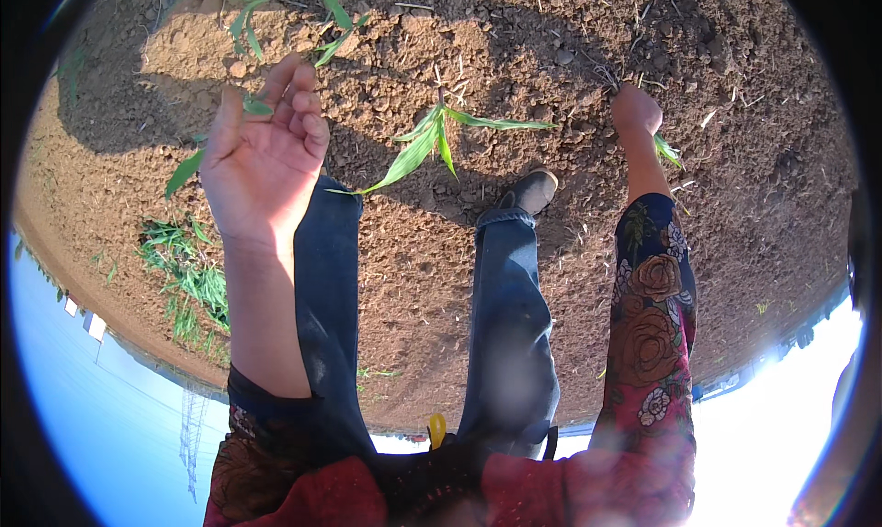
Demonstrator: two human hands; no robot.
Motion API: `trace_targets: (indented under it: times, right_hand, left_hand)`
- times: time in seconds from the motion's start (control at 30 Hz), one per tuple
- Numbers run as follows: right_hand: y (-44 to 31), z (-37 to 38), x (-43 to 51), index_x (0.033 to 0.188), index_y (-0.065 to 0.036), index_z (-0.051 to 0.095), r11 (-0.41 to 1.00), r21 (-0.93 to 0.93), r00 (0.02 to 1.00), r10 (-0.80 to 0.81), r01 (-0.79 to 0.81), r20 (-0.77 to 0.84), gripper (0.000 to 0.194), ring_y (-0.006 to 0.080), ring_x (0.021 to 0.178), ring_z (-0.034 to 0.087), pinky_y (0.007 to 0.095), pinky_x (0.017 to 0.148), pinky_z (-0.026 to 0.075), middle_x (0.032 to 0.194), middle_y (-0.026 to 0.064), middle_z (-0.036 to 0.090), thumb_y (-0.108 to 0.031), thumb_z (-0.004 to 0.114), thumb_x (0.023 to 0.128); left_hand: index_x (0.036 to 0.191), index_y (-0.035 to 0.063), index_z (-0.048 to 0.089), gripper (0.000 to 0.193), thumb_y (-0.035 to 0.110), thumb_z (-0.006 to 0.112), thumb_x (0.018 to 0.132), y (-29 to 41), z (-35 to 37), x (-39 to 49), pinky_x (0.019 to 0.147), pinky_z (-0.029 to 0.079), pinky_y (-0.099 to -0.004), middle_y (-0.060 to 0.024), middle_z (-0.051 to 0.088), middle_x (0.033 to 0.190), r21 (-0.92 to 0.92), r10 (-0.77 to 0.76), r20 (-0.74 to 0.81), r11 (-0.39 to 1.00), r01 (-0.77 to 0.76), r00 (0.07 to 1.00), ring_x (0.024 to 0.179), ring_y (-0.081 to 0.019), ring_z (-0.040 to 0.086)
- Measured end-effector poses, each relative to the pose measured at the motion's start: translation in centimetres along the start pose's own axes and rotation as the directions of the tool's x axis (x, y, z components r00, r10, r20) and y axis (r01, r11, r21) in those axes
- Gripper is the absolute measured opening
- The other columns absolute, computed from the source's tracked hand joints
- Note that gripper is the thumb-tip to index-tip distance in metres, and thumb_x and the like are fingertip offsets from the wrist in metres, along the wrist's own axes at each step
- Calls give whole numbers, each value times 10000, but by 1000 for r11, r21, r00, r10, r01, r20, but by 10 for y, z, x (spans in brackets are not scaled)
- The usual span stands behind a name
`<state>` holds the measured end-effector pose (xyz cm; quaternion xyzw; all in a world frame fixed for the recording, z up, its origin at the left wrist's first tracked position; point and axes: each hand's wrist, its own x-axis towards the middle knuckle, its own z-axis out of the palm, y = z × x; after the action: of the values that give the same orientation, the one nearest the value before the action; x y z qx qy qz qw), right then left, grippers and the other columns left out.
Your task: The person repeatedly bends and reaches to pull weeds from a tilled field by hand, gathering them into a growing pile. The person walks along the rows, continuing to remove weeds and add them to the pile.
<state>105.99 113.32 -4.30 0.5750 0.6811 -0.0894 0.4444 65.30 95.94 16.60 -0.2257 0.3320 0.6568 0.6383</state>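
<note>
My left hand (265,137) is raised at the left, palm up, with its fingers curled a little and apart. It holds nothing; green leaves (185,173) show beside and behind it. At the right my right hand (635,111) is closed low over the soil around a leafy seedling. Pale, stringy roots or stems (606,73) stick out above the fist, and green leaves (667,151) show below it. Between the hands a young plant with long, narrow leaves (417,148) spreads over the brown soil (482,72).
More seedlings (335,11) stand at the upper left. A heap of green plants (186,268) lies on the ground beyond my left forearm. My shoe (534,191) is near the central plant. Something yellow (437,430) shows at my waist. A lattice tower (193,423) stands far off.
</note>
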Motion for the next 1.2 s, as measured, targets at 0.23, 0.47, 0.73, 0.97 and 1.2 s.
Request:
trace_targets:
  times: [0.23,0.47,0.73,0.97,1.2]
  right_hand:
    - [-119,-27,-50,1047,-82,689,854,517,997,21,-57,74,336,313,1001,662,412,819,537,1047,155,687,-345,538,902]
    - [-270,23,-63,1118,-7,652,697,656,855,-121,-289,504,439,333,1077,618,438,902,497,1174,202,632,-366,604,870]
    - [-274,-7,-100,844,20,675,780,619,967,-71,-98,243,240,293,718,668,422,653,531,774,167,686,-206,597,824]
    - [-458,-94,-188,897,-2,669,206,961,920,-307,-185,243,329,257,726,664,388,688,503,777,127,680,-326,659,842]
    - [-589,-53,-173,942,32,653,283,858,860,-164,-428,483,308,289,807,640,428,692,499,895,169,659,-195,746,756]
  left_hand:
    - [1314,-125,391,579,341,479,982,48,-10,-4,876,471,-353,-217,542,1199,-93,110,123,991,-99,986,1008,-250,543]
    - [1313,-132,392,571,326,467,980,103,-19,-28,885,460,-393,-214,500,1225,-279,318,99,919,-280,943,1017,-268,535]
    - [1310,-81,392,564,331,526,948,169,-36,-73,839,464,-385,-179,488,1196,-437,561,46,755,-488,827,978,-236,530]
    - [1332,-66,388,571,312,553,937,199,-70,-93,835,463,-380,-172,491,1196,-514,612,-14,674,-530,791,970,-230,541]
    - [1346,-65,387,592,315,570,931,215,-93,-111,831,458,-367,-162,496,1192,-560,639,-76,608,-563,765,955,-222,541]
